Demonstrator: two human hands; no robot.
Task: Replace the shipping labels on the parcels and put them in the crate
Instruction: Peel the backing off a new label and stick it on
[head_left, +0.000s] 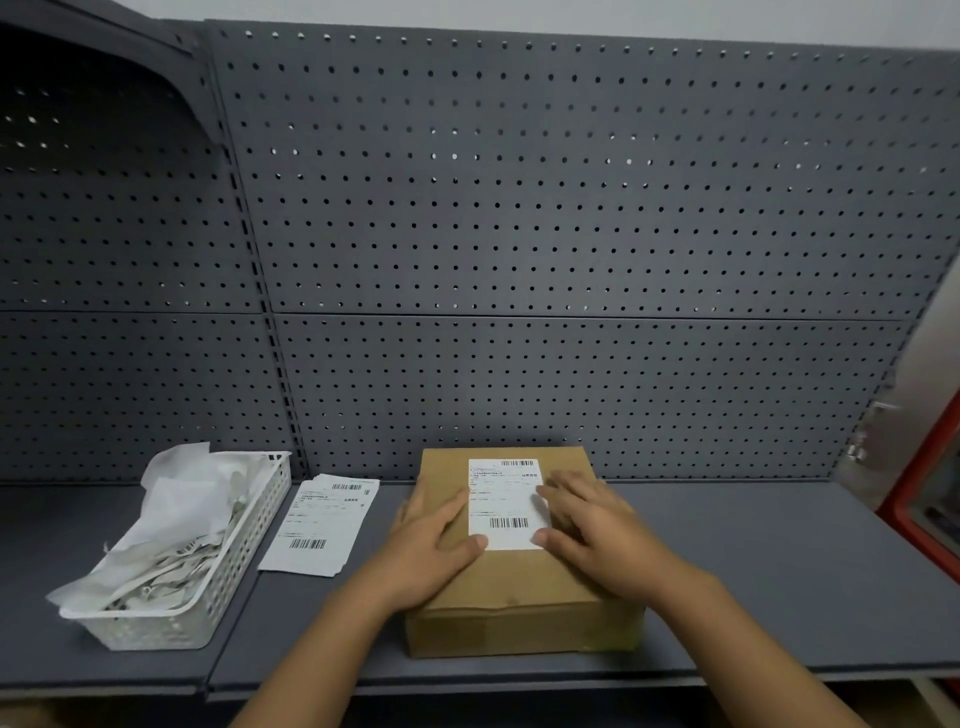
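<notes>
Pressing flat with left hand and right hand, fingers straight, either side of the shipping label on the cardboard parcel, middle of the grey shelf. Better to smooth from centre outward, sealing corners. Leftward: spare label stack, then white basket of paper scraps, well apart, not obstructing.

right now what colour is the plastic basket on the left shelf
The lattice-walled plastic basket is white; head view.
</notes>
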